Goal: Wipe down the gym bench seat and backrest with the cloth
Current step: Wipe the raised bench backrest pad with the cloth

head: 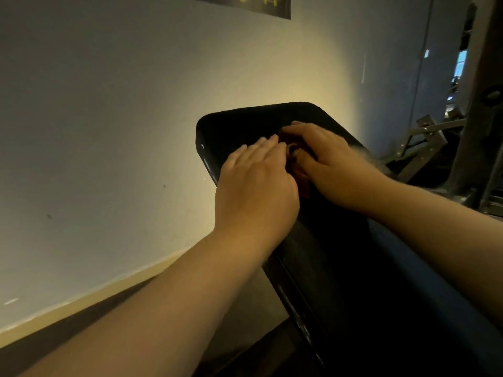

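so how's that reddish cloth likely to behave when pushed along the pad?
Probably floppy: the cloth sits bunched and creased between the left hand and right hand. Likely light, since it is mostly hidden under flat palms. It may slide easily, as the black bench pad looks smooth, though grip is hard to judge.

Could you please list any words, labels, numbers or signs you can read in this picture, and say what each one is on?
Nothing here can be read.
Poster on the wall: dark, with faint yellowish marks, cut off by the top edge and too blurred to read.
Bench pad, cloth, both hands and the grey frame at right: no text or label visible.
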Demonstrator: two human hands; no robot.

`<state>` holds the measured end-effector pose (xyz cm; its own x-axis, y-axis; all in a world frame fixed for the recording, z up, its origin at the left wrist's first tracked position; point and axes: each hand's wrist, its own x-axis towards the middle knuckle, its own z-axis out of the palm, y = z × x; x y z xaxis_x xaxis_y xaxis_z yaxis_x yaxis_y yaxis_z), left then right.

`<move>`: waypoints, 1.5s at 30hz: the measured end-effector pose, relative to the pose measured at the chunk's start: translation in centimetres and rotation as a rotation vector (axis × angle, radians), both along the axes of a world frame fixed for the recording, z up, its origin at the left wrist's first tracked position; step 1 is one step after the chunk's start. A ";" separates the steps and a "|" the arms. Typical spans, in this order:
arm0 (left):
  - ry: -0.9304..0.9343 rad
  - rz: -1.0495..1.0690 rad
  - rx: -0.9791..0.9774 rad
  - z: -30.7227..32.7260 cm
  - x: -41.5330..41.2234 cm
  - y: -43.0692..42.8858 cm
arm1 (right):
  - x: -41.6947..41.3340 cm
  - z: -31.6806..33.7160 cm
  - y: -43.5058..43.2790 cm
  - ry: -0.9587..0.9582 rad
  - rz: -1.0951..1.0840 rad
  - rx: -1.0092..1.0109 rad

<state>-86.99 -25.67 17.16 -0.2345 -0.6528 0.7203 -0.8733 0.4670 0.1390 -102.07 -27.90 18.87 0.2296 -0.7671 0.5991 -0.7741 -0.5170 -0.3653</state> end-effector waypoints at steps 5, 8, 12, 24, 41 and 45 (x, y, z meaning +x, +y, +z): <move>-0.011 0.013 0.014 0.2 0.2 -0.2 | 0.6 -0.4 -1.2 0.036 -0.006 -0.101; 0.016 0.003 0.025 0.1 0.1 -0.3 | 0.8 -1.5 0.0 0.065 -0.050 -0.136; 0.003 -0.019 0.022 0.2 0.2 0.2 | 1.6 -3.2 2.8 0.031 -0.117 -0.089; -0.123 -0.014 0.158 -3.9 -0.7 6.4 | -0.4 -9.5 14.4 0.002 -0.214 0.090; 0.713 -0.366 0.267 -3.9 2.4 11.9 | 6.0 -4.5 8.6 0.271 0.045 -0.046; 0.790 -0.378 0.221 -3.4 0.6 10.6 | 6.7 -2.5 8.9 -0.238 0.268 0.174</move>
